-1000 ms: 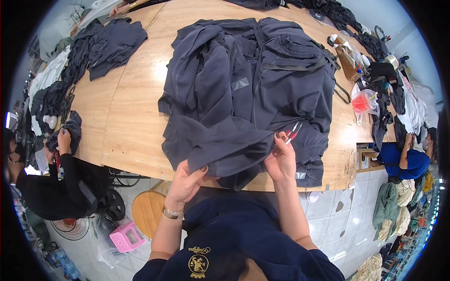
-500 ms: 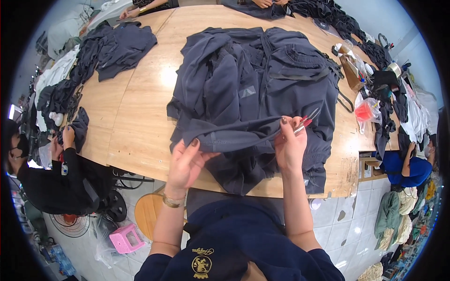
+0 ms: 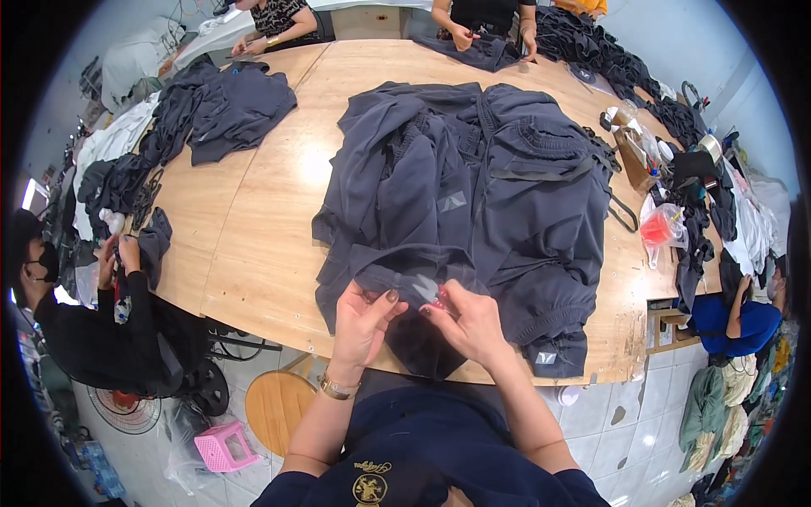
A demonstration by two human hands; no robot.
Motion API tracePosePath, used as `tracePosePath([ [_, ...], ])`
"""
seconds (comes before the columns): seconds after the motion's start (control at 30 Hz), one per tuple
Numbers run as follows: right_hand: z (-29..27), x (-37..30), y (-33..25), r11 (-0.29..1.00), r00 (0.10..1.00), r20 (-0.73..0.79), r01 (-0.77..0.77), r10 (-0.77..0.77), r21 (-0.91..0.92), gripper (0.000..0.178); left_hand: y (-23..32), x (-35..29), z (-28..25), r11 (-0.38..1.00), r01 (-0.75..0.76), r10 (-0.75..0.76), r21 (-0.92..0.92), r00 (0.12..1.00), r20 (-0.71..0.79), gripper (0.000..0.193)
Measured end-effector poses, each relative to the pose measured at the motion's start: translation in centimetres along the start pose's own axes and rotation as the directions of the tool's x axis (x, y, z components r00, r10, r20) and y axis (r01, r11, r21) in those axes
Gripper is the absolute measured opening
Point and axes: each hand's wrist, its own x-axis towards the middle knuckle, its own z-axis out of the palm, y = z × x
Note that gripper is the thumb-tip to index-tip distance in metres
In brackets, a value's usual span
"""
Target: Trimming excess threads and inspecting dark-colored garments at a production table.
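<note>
My left hand (image 3: 365, 323) is closed, thumb and fingers pinching the edge of a dark grey garment (image 3: 397, 262). Close beside it, my right hand (image 3: 473, 324) is closed round small thread snips (image 3: 425, 288) with red on the grip. Their pale blades are smeared by motion and lie against the held edge; whether they are cutting cannot be told. Under and beyond both hands lies a pile of dark grey garments (image 3: 541, 203) with gathered elastic waistbands and small light triangular patches.
The wooden table (image 3: 253, 211) carries more dark clothes (image 3: 241, 110) at far left. At right are a cup of red drink (image 3: 661, 226) and a brown box (image 3: 635, 159). Co-workers sit left, right and across. A round stool (image 3: 279, 414) and a pink stool (image 3: 226, 446) stand below left.
My right hand has come left and down, bringing the snips to the cloth near my left hand. The stretched edge is now slack and bunched. The view has tilted up a little.
</note>
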Motion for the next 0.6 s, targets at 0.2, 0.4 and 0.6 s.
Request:
tracePosePath([
  [0.2, -0.17, 0.40, -0.11, 0.989, 0.989, 0.122, 0.097, -0.083, -0.114, 0.034, 0.15, 0.12, 0.02, 0.999, -0.006, 0.005, 0.052, 1.000, 0.026, 0.023],
  [0.4, -0.10, 0.63, 0.00, 0.989, 0.988, 0.123, 0.107, -0.093, -0.105, 0.034, 0.16, 0.11, -0.03, 0.998, 0.006, -0.010, 0.065, 0.998, 0.059, 0.022],
  [0.6, -0.14, 0.62, 0.09, 0.980, 0.985, 0.135, 0.127, -0.107, -0.152, 0.035, 0.16, -0.02, -0.03, 0.998, 0.009, -0.013, 0.068, 0.998, 0.068, 0.024],
])
